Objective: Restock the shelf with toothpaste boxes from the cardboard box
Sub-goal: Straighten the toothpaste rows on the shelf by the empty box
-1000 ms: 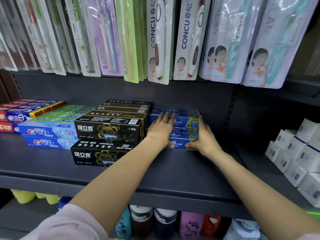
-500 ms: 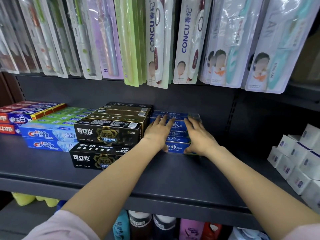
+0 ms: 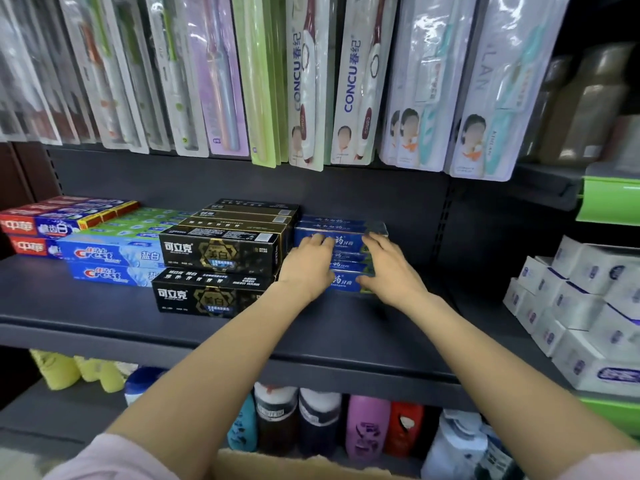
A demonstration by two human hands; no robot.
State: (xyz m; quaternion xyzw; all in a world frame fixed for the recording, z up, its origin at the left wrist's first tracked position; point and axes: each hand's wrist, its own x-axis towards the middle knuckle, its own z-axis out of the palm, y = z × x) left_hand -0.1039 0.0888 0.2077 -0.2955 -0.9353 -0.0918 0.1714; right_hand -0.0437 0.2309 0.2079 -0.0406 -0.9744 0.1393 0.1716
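Note:
A stack of blue toothpaste boxes (image 3: 341, 233) lies on the dark grey shelf (image 3: 104, 306), just right of the black toothpaste boxes (image 3: 221, 252). My left hand (image 3: 308, 268) lies flat against the stack's front left, fingers spread on the upper box. My right hand (image 3: 389, 268) presses the front right, with fingers up on the top box and thumb low on the bottom one. Neither hand lifts a box. The rim of the cardboard box (image 3: 294, 465) shows at the bottom edge.
Crest boxes (image 3: 107, 254) and red boxes (image 3: 31, 225) fill the shelf's left. White cartons (image 3: 581, 299) are stacked at the right. Packaged toothbrushes (image 3: 311, 81) hang above. Bottles (image 3: 367, 427) stand on the shelf below. Bare shelf lies right of the blue stack.
My right hand has slid from the stack's right end onto its front, closer to my left hand. The stack sits slightly further back.

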